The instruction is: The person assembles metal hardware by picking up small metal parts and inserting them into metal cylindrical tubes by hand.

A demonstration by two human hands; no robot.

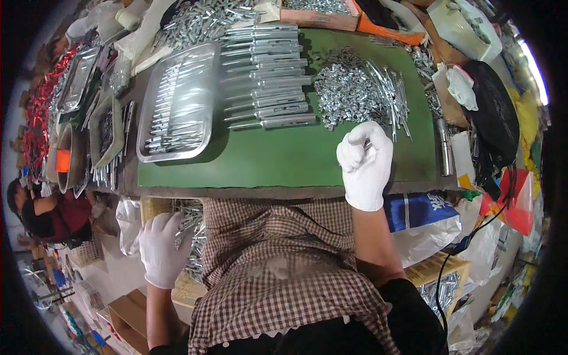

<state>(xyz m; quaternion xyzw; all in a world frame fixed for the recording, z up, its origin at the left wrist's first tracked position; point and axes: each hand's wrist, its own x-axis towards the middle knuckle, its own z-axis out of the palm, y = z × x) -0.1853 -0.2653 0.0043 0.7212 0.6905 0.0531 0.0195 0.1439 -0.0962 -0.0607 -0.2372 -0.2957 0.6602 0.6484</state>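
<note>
My right hand (365, 168), in a white glove, is raised at the near side of the green work mat (278, 160). Its fingers are curled in a pinch round a small metal part (367, 144), mostly hidden. Just beyond it lie a heap of small shiny metal pieces (346, 94) and a bunch of thin metal rods (390, 97). My left hand (160, 248), gloved too, is below the table edge at a box of metal parts (194, 260). Its fingers close at a silvery metal piece (182, 232), whose shape is partly covered.
A clear plastic tray (145, 133) holds a row of thin pointed rods. Beside it, metal tubes with pointed rods (269, 106) lie stacked in a column. Loose hardware (198, 23) is heaped behind. A black cable (441, 284) hangs at right. Another person (56, 213) sits far left.
</note>
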